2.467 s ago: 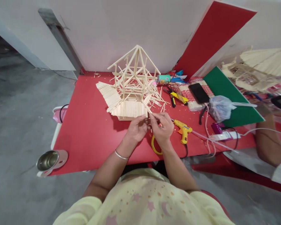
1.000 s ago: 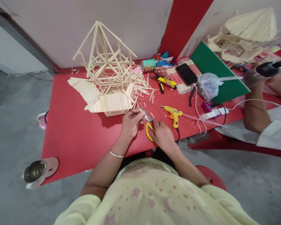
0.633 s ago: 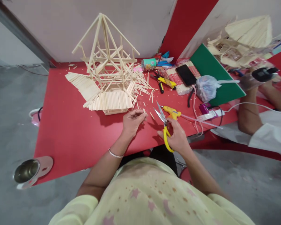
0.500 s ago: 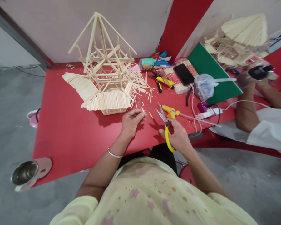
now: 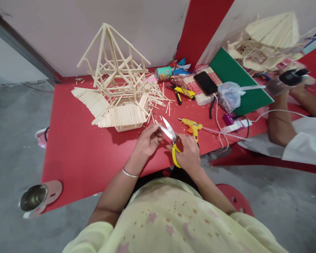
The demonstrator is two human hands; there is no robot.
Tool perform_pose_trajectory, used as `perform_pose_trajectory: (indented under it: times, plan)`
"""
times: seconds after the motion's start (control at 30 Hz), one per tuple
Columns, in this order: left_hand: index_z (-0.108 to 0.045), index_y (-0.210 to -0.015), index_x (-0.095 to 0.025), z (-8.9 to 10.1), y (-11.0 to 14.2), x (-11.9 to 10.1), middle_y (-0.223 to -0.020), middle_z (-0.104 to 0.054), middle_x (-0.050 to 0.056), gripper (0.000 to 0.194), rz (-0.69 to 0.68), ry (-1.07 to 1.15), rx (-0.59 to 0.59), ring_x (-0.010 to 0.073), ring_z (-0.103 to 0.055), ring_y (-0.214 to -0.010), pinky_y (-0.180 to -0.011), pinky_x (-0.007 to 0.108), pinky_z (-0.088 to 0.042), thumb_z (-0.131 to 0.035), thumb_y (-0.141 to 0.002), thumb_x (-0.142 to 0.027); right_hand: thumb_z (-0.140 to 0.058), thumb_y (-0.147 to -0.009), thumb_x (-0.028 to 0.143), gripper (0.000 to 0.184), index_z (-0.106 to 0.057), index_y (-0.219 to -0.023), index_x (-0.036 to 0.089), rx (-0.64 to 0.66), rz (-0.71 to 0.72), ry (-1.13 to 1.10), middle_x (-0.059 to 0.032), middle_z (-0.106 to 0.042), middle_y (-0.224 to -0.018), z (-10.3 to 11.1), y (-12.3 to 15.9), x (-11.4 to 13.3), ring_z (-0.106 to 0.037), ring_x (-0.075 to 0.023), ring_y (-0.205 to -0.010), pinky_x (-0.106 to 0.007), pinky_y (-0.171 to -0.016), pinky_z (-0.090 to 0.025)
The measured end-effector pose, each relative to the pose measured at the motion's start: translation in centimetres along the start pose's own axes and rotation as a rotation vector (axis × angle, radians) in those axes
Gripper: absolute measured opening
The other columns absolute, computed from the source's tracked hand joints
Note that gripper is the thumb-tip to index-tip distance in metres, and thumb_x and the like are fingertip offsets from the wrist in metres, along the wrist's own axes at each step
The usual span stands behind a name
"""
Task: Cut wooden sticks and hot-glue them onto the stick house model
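My right hand (image 5: 187,151) grips a pair of scissors (image 5: 171,134) by its yellow handles, blades parted and pointing at my left hand. My left hand (image 5: 150,139) is pinched on a small wooden stick (image 5: 156,122), mostly hidden by the fingers, close to the blade tips. Just behind my hands stands a pavilion model (image 5: 118,77) built of thin sticks, with an open roof frame and two slatted panels at its lower part. Loose sticks (image 5: 159,95) lie heaped at its right side. A yellow glue gun (image 5: 192,126) rests right of the scissors.
Pliers (image 5: 178,95), a phone (image 5: 205,83) on packs of sticks, a green can (image 5: 163,73) and a plastic bag (image 5: 229,95) line the back right. A green board (image 5: 239,80) separates another person's arm (image 5: 279,119). A steel mug (image 5: 35,198) sits at the left edge.
My right hand has brought the scissors left, so the blades now reach the fingers of my left hand. The left hand keeps its pinch. The whole view has shifted slightly.
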State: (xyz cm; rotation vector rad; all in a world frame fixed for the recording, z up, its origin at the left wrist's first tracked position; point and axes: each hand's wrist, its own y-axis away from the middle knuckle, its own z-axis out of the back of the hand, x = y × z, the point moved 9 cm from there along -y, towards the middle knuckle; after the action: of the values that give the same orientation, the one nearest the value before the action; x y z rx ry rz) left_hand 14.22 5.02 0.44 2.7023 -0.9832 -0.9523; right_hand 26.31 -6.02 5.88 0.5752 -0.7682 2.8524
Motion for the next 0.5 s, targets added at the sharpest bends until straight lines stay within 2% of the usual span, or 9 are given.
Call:
perform_pose_trajectory:
  times: [0.1, 0.2, 0.33, 0.4, 0.5]
  plan:
    - [-0.073, -0.084, -0.016, -0.8, 0.2, -0.1, -0.079, -0.067, 0.001, 0.026, 0.017, 0.005, 0.018, 0.0077, -0.058, -0.064, -0.054, 0.019, -0.045, -0.088, -0.069, -0.030, -0.072, -0.089, 0.039, 0.040, -0.063, -0.123, 0.021, -0.110, -0.057, -0.160, -0.0071, -0.068, -0.098, 0.2, 0.0, -0.2, -0.063, -0.0237, -0.089, -0.040, -0.085, -0.054]
    - [-0.075, -0.087, -0.015, -1.0, 0.2, -0.3, -0.086, -0.069, 0.003, 0.027, -0.017, -0.056, -0.029, 0.0070, -0.058, -0.066, -0.053, 0.018, -0.044, -0.088, -0.069, -0.031, -0.074, -0.088, 0.041, 0.037, -0.064, -0.119, 0.024, -0.184, -0.242, -0.492, -0.0027, -0.069, -0.094, 0.2, -0.9, -0.6, -0.065, -0.0181, -0.077, -0.035, -0.077, -0.056]
    - [-0.078, -0.087, -0.016, -0.8, 0.2, -1.3, -0.076, -0.064, 0.000, 0.026, -0.200, -0.185, -0.127, 0.0063, -0.056, -0.064, -0.054, 0.018, -0.045, -0.088, -0.069, -0.033, -0.081, -0.081, 0.046, 0.046, -0.062, -0.117, 0.027, -0.078, -0.488, -0.980, 0.0017, -0.069, -0.087, -1.8, -3.5, 0.9, -0.066, -0.0150, -0.068, -0.031, -0.067, -0.059]
    - [-0.078, -0.086, -0.017, -1.0, 0.4, -1.6, -0.075, -0.062, -0.001, 0.027, -0.276, -0.205, -0.118, 0.0066, -0.056, -0.061, -0.053, 0.020, -0.047, -0.089, -0.069, -0.036, -0.084, -0.076, 0.048, 0.050, -0.062, -0.114, 0.026, -0.022, -0.591, -1.171, 0.0042, -0.067, -0.079, -2.9, -4.5, 1.9, -0.067, -0.0146, -0.064, -0.029, -0.062, -0.059]
    - [-0.079, -0.086, -0.018, -1.0, 0.9, -1.9, -0.083, -0.066, 0.001, 0.029, -0.332, -0.242, -0.099, 0.0075, -0.057, -0.060, -0.050, 0.022, -0.048, -0.089, -0.070, -0.040, -0.089, -0.069, 0.049, 0.057, -0.061, -0.111, 0.024, 0.023, -0.704, -1.342, 0.0056, -0.066, -0.073, -4.0, -5.1, 2.5, -0.067, -0.0142, -0.060, -0.027, -0.055, -0.058]
